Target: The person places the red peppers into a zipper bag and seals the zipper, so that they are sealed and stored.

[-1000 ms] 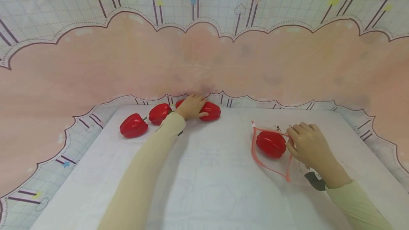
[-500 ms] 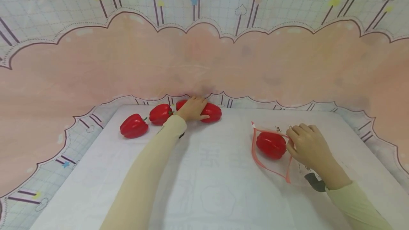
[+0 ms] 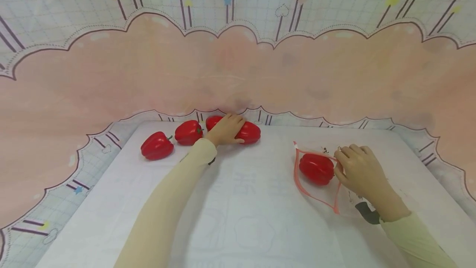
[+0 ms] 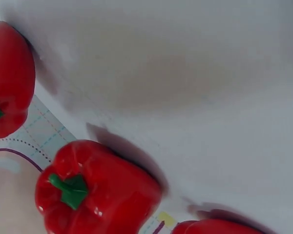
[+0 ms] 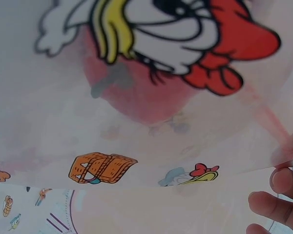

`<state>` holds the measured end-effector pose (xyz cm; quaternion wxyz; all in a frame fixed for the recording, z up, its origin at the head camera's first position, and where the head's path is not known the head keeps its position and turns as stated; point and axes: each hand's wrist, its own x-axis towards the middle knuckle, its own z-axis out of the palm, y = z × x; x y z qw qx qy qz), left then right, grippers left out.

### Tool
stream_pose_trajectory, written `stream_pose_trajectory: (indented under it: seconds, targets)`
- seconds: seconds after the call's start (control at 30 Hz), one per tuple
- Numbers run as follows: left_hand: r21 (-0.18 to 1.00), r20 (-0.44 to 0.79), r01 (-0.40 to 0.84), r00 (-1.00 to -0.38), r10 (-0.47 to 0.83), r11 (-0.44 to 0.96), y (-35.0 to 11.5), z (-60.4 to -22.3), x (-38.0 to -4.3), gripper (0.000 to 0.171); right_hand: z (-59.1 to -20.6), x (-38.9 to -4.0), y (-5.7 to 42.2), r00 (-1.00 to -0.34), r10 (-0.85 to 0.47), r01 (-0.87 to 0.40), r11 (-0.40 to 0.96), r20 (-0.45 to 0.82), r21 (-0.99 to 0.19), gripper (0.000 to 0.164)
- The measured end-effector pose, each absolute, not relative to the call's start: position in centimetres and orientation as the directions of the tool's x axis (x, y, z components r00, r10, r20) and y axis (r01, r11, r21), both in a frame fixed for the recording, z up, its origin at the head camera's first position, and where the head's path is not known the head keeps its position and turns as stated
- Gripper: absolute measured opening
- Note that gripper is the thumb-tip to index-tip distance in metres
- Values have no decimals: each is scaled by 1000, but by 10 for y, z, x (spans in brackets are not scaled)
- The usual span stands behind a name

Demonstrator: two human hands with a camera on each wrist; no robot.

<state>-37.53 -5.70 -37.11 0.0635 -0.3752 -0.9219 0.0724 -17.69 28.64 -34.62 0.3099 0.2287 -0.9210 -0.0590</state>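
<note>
At the far side of the table, my left hand (image 3: 227, 130) grips a red bell pepper (image 3: 251, 132), its thumb near the front and fingers over the top. Behind that wrist, another bell pepper (image 3: 213, 122) is partly covered. My right hand (image 3: 360, 168) pinches the edge of a see-through bag with pink trim (image 3: 296, 173), printed with cartoon figures. Inside the bag's mouth lies one red bell pepper (image 3: 316, 169). The right wrist view shows this bag (image 5: 44, 146) up close, with the fingertips (image 5: 268, 207) at its edge and the red pepper blurred through the film.
Two more red bell peppers lie to the left, one near the back (image 3: 188, 132) and one farther forward (image 3: 157, 146). A white-covered table (image 3: 245, 218) spreads below both arms. A patterned pink curtain (image 3: 238, 73) hangs right behind the table's back edge.
My left hand and the bell pepper under it have shifted slightly to the right, uncovering more of the pepper behind. The right hand stays at the bag's edge.
</note>
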Motion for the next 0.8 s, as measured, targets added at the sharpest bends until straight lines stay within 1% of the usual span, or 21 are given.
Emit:
stream_pose_trajectory:
  seconds: [0.23,0.4,0.67,0.8]
  targets:
    - [-232,94,677,-699,709,698,-57,-376,-369,78,-347,-177,287,-689,-463,-385,886,558,260,29]
    - [-236,118,676,-693,711,698,-56,-383,-365,78,-347,-177,287,-689,-462,-384,886,558,259,30]
    - [-143,200,688,-684,702,711,-56,-390,-358,78,-347,-177,287,-699,-454,-379,891,553,251,30]
    - [-129,286,691,-661,694,712,-55,-396,-355,76,-347,-177,287,-695,-454,-380,890,557,250,29]
